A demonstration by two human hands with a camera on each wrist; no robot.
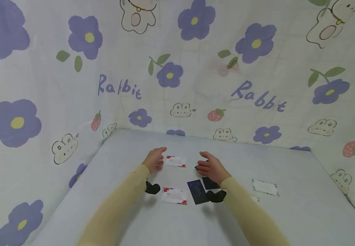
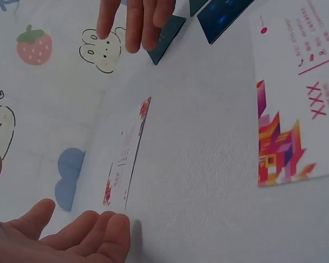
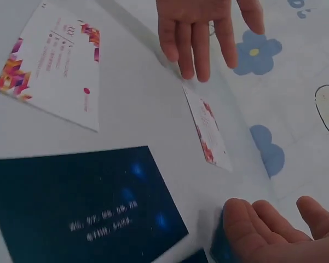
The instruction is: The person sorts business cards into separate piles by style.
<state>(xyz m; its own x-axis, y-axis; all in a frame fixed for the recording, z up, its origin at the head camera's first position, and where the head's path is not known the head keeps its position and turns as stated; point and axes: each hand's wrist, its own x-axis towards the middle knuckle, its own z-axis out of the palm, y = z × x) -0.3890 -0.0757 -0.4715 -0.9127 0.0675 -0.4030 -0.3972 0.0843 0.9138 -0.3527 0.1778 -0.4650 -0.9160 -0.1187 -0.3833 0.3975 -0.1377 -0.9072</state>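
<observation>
Fingers (image 1: 160,150) of the left hand (image 1: 154,160) beside two white cards (image 1: 175,161), three dark cards (image 1: 197,191).

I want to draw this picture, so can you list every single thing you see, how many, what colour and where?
white cards with pink and red print: two, one far by the left hand's fingertips, one near between the arms
dark blue cards: at least two, one near the right wrist, another partly under the right hand
pale cards with patterned edge: one at the right of the table, maybe a second just below it, hard to tell
table: one, pale grey-blue
cloth backdrop: white with purple flowers, strawberries, rabbits
sleeves: two, beige
left hand: open, beside the far white card
right hand: open, over the dark cards
</observation>
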